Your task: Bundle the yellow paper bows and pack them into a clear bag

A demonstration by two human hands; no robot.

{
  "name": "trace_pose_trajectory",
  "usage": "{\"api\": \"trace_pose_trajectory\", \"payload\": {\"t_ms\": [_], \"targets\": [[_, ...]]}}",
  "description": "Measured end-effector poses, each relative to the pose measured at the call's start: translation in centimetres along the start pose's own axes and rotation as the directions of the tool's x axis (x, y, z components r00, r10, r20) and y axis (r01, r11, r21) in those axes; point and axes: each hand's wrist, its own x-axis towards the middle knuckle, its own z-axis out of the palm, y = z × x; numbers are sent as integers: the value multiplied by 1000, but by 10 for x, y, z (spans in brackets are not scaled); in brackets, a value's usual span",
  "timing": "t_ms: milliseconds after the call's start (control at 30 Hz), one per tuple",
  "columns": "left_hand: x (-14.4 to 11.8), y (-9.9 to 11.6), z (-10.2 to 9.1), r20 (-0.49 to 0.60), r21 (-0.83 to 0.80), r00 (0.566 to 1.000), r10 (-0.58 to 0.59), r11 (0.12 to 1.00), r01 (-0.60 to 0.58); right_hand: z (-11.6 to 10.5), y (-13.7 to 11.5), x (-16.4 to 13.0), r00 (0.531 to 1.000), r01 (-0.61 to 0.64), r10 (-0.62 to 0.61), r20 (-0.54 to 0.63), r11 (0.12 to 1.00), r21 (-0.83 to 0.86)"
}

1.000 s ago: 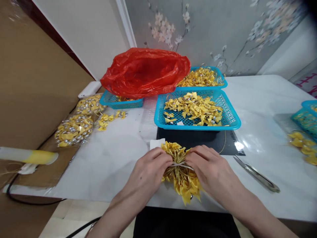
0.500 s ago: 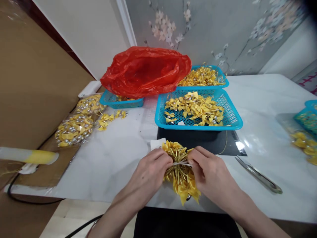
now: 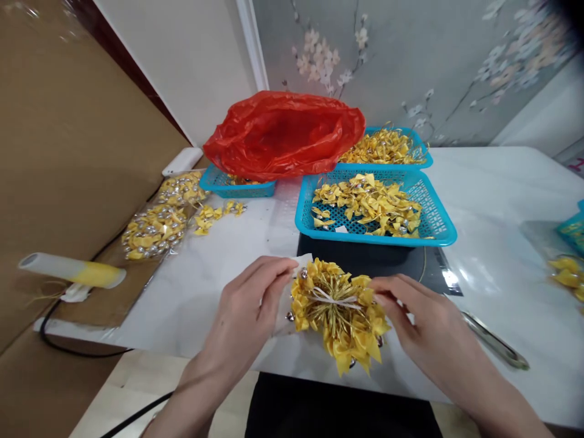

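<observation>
Both hands' grip pinches the tied bow bundle (image 3: 338, 310) edges

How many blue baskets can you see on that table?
4: one in front of the hands, one behind it, one under the red bag, one cut off at right.

Big red plastic bag (image 3: 283, 134) sits slumped over a small blue basket (image 3: 237, 184) at the back. Two more blue baskets (image 3: 438, 226) full of yellow bows next to it, one behind the other. Clear packets of bows (image 3: 155, 224) on the left, a few loose ones (image 3: 214, 214) beside them. Metal thing (image 3: 495, 340) on the right, tweezers or scissors maybe.
</observation>
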Motion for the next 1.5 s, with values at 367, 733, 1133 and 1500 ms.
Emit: {"api": "trace_pose_trajectory", "payload": {"t_ms": [367, 733, 1133, 1500], "targets": [[-18, 7, 13, 29, 10, 968, 251, 968, -251, 7, -8, -6, 999, -19, 19, 40, 1000, -23], [1, 15, 31, 130, 147, 897, 422, 886, -439, 17, -14, 3, 999, 21, -16, 43, 994, -103], [-2, 11, 34, 131, 221, 880, 456, 852, -475, 24, -24, -6, 985, 165, -168, 30, 982, 93], [-8, -1, 39, 123, 313, 857, 500, 801, -511, 24, -25, -10, 973, 227, -229, 4, 968, 107]]}}
